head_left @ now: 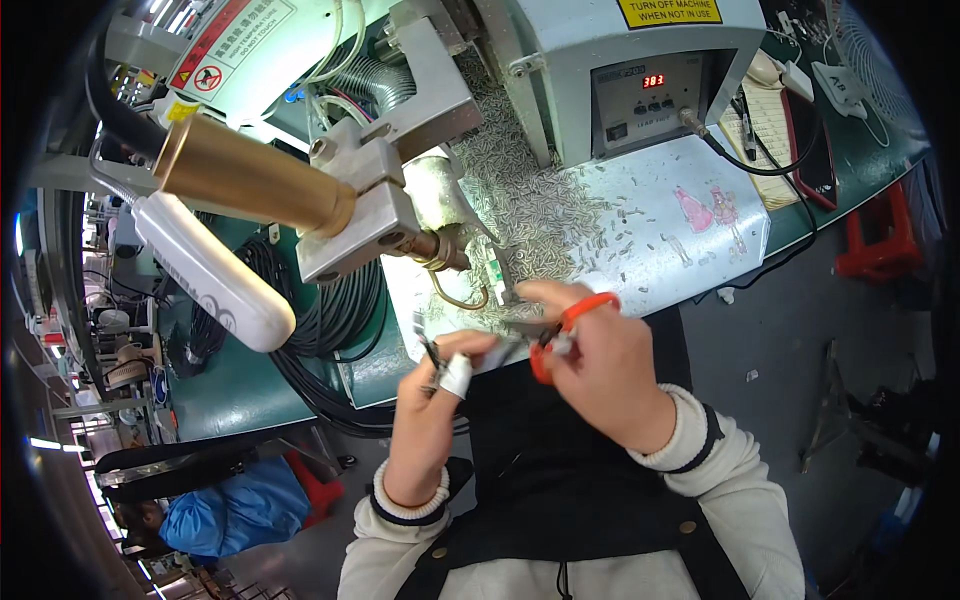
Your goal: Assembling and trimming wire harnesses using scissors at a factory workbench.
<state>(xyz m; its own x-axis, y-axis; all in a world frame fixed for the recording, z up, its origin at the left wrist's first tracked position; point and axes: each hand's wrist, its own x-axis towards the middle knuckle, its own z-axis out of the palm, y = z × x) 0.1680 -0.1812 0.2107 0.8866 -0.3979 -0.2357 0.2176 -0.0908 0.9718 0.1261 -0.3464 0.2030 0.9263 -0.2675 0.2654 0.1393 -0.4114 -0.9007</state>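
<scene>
My right hand point(618, 370) is closed around scissors with orange-red handles point(543, 362), its fingers through and over the loops. The dark, blurred blades point left toward my other hand. Pinched in my left hand point(425, 420) is a thin black cable point(431, 352) with a paler end, smeared by motion. White tape point(456, 376) wraps one finger of that hand. Just beyond both hands is a metal fixture with a small green-and-white piece point(495, 270), beside a bent copper-coloured tube point(462, 300).
A brass cylinder point(255, 185) on a metal bracket and a white lamp-like arm point(215, 270) overhang the left side. Many small metal bits point(540, 215) cover the work sheet. A grey control box point(650, 90) stands behind. Coiled black cables point(335, 320) lie on the left.
</scene>
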